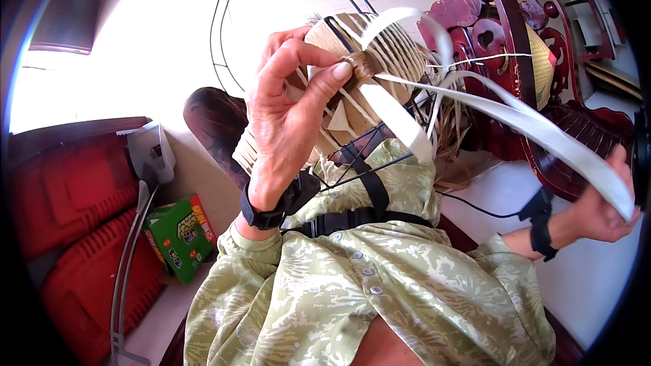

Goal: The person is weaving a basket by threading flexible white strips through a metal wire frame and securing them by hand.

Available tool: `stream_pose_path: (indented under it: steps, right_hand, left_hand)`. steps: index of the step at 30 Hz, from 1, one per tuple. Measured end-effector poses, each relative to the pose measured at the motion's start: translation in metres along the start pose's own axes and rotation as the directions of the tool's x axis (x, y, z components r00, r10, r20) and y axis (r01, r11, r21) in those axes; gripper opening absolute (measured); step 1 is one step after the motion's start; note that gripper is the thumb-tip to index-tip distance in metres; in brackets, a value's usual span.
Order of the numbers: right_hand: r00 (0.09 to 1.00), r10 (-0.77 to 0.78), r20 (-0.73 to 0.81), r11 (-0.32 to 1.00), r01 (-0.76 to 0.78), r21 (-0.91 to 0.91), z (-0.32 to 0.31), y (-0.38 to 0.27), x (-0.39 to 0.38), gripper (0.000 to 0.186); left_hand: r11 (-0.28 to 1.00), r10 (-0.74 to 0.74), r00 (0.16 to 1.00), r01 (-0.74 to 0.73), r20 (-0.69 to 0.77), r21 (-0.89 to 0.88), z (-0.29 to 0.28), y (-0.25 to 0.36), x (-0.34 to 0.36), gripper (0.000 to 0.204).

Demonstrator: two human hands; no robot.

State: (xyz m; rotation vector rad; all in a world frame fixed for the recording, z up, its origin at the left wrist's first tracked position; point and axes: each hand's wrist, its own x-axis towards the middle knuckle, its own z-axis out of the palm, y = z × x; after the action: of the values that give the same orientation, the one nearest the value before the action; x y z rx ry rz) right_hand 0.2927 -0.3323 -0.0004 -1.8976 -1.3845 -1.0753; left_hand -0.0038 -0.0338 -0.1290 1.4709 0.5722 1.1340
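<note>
Near the middle, my left hand (288, 105) pinches a small brown wrapped piece (364, 65) between thumb and fingers. It sits against a black wire frame (371, 175) partly wound with beige cord (401, 57). A long, flat white strip (498, 107) runs from the brown piece out to the right. At the far right, my right hand (600, 207) is closed round the strip, holding it stretched and partly looped. A shorter white strip end (400, 118) hangs below the pinch. Loose beige strands (456, 146) dangle beside the frame, which rests over my lap.
Carved dark-red wooden furniture (512, 47) stands at the upper right. On the left are red cushioned seats (74, 196), a green box (182, 237) and a bent metal stand (129, 268). Large black wire hoops (215, 24) stand beyond my left hand.
</note>
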Motion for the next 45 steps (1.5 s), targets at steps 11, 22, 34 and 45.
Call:
stream_pose_path:
  steps: [11, 22, 34, 45]
  right_hand:
    - [0.818, 0.305, 0.488, 0.783, -0.507, 0.36, 0.106, -0.112, 0.007, 0.023]
    - [0.975, 0.025, 0.219, 0.664, -0.179, 0.725, 0.076, -0.084, 0.026, 0.02]
    - [0.775, 0.541, 0.326, 0.623, -0.63, 0.464, 0.108, -0.096, 0.002, 0.015]
    - [0.869, 0.155, 0.47, 0.305, -0.495, 0.813, 0.082, -0.05, 0.004, 0.016]
  left_hand:
    - [0.998, -0.05, 0.998, 0.048, 0.035, 0.048, 0.004, 0.004, 0.002, 0.012]
    - [0.996, -0.065, 0.998, 0.065, -0.002, 0.067, -0.002, 0.004, 0.001, 0.013]
    - [0.99, -0.094, 0.996, 0.093, 0.005, 0.108, 0.002, 0.008, 0.001, 0.013]
    - [0.996, -0.026, 1.0, 0.025, 0.009, 0.087, -0.003, 0.005, -0.004, 0.014]
